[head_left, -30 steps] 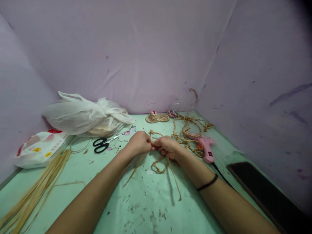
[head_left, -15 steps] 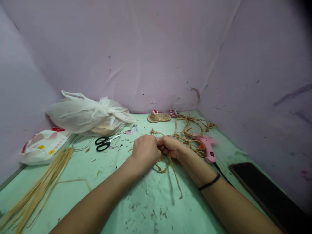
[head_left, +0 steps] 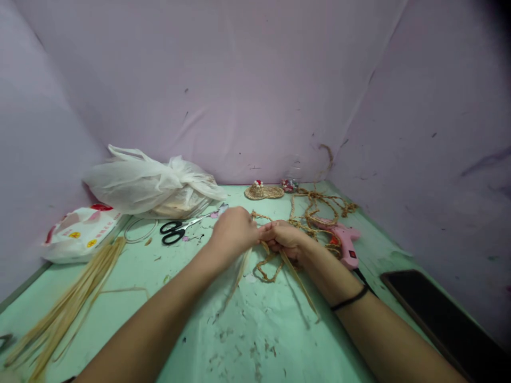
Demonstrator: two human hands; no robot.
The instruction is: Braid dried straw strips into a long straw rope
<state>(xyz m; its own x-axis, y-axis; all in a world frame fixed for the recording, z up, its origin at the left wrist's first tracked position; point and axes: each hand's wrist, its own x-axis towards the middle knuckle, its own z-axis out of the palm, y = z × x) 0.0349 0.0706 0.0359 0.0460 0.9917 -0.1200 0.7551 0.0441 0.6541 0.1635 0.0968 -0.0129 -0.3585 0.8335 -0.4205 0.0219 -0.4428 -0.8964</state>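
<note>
Over the middle of the table my left hand [head_left: 236, 231] and my right hand [head_left: 282, 238] meet, fingertips pinched close together. Both grip a braided straw cord [head_left: 268, 277], whose loop lies just below and behind them. One loose straw strand [head_left: 299, 284] slants down from under my right hand. Another strand [head_left: 238, 279], blurred, hangs below my left hand. The exact pinch point is hidden by my fingers. More braided cord [head_left: 315, 205] lies in a tangle beyond my right hand.
Black-handled scissors [head_left: 172, 232], a knotted white plastic bag [head_left: 147, 183], a tissue pack [head_left: 82, 234] and a straw bundle [head_left: 72, 308] lie left. A small woven slipper [head_left: 265, 192] sits at the back. Rightward are a pink glue gun [head_left: 348, 247] and a phone [head_left: 435, 314].
My left hand has shifted slightly up, and a strand now hangs beneath it. The strand under my right hand has swung further right. The whole view has shifted a little.
</note>
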